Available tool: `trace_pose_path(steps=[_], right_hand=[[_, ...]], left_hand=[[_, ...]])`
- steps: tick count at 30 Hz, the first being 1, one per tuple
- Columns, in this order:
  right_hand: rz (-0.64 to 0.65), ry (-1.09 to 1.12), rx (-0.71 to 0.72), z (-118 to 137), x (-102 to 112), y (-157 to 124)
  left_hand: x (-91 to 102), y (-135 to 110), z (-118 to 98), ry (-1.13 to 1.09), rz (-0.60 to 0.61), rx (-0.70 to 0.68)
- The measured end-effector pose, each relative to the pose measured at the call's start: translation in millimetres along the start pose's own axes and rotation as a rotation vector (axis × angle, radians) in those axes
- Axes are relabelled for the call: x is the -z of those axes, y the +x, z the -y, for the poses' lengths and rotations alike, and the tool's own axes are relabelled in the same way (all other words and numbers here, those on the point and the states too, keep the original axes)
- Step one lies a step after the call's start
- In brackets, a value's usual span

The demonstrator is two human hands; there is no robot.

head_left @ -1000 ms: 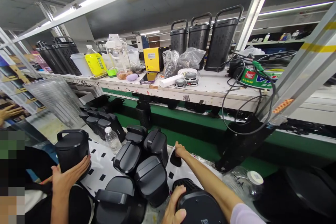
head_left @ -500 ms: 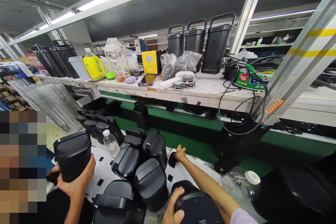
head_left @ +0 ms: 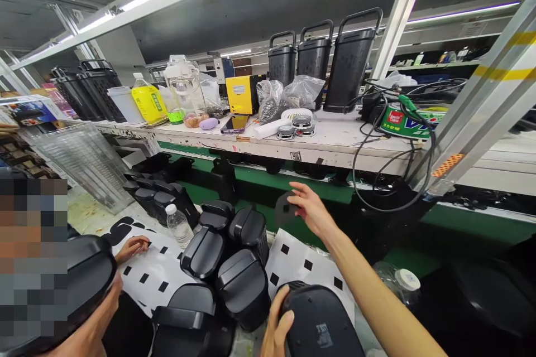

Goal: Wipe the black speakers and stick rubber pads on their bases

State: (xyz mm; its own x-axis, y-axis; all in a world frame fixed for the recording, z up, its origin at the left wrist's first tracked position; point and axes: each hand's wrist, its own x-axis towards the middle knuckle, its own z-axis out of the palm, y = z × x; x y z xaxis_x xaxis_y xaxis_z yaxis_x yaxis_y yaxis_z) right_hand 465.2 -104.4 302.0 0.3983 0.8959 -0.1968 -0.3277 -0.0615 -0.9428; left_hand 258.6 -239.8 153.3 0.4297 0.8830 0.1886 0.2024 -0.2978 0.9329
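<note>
At the bottom centre my left hand (head_left: pixel 276 323) grips a black speaker (head_left: pixel 324 321) by its side; the speaker's flat end, with a small label, faces me. My right hand (head_left: pixel 312 209) is raised above the bench and pinches a thin black pad (head_left: pixel 285 209) with rounded corners, a small dark square showing on it. Below that hand lies a white sheet (head_left: pixel 293 256) with small black squares on it. Several black speakers with handles, among them one close by (head_left: pixel 243 284), stand to the left of my left hand.
At left, a co-worker's hand (head_left: pixel 104 301) holds another black speaker (head_left: pixel 92 262); their other hand (head_left: pixel 133 246) is over a second sheet (head_left: pixel 146 276). A water bottle (head_left: pixel 179 226) and plastic jar (head_left: pixel 404 281) stand nearby. Loose cables (head_left: pixel 355 178) hang from the shelf (head_left: pixel 251 145).
My right hand has lifted up and away from the white sheet with the black pad. The co-worker's speaker has moved left and toward me, and one of their hands now reaches to the sheet.
</note>
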Motion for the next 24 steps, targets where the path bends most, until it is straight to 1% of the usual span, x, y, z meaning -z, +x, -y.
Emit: trace_pose_path(steps=[1,3,5,6,7,8,10,12,14,15,16,17,18,19,21,23,24], right_hand=[[0.036,0.042,0.016,6,13,-21],[0.057,0.127,0.02,13,37,-62],[0.004,0.245,-0.04,14,55,-92],[-0.035,0.304,-0.083,12,60,-102],[-0.069,0.356,-0.121,8,63,-109],[-0.085,0.393,-0.148,4,64,-114],[-0.037,0.417,-0.142,-5,61,-118],[0.093,0.401,-0.077,-12,54,-117],[0.234,0.333,0.039,-15,49,-114],[0.286,0.27,0.113,-15,47,-112],[0.324,0.187,0.186,-14,47,-111],[0.35,0.093,0.256,-12,48,-109],[0.369,-0.006,0.313,-10,49,-108],[0.388,-0.102,0.352,-8,50,-107],[0.432,-0.236,0.392,-6,53,-107],[0.477,-0.269,0.42,-4,53,-109],[0.495,-0.273,0.438,-3,53,-109]], left_hand=[[-0.6,1,-2,0.006,-0.042,-0.066],[0.3,6,-12,0.034,-0.126,-0.221],[7.8,16,-27,0.071,-0.135,-0.347],[15.4,23,-36,0.076,-0.087,-0.368],[26.0,31,-45,0.062,-0.018,-0.376],[39.7,39,-53,0.049,0.011,-0.384],[75.4,57,-66,0.031,0.019,-0.403],[115.6,77,-75,0.025,-0.015,-0.426],[147.7,96,-80,0.069,-0.099,-0.451],[156.6,103,-80,0.132,-0.169,-0.449],[159.0,107,-79,0.187,-0.22,-0.442],[154.8,109,-76,0.219,-0.234,-0.437],[144.5,108,-73,0.241,-0.23,-0.434],[129.1,103,-68,0.247,-0.204,-0.439],[90.1,86,-57,0.254,-0.149,-0.46],[51.6,64,-45,0.256,-0.101,-0.497],[36.0,53,-39,0.258,-0.082,-0.513]])
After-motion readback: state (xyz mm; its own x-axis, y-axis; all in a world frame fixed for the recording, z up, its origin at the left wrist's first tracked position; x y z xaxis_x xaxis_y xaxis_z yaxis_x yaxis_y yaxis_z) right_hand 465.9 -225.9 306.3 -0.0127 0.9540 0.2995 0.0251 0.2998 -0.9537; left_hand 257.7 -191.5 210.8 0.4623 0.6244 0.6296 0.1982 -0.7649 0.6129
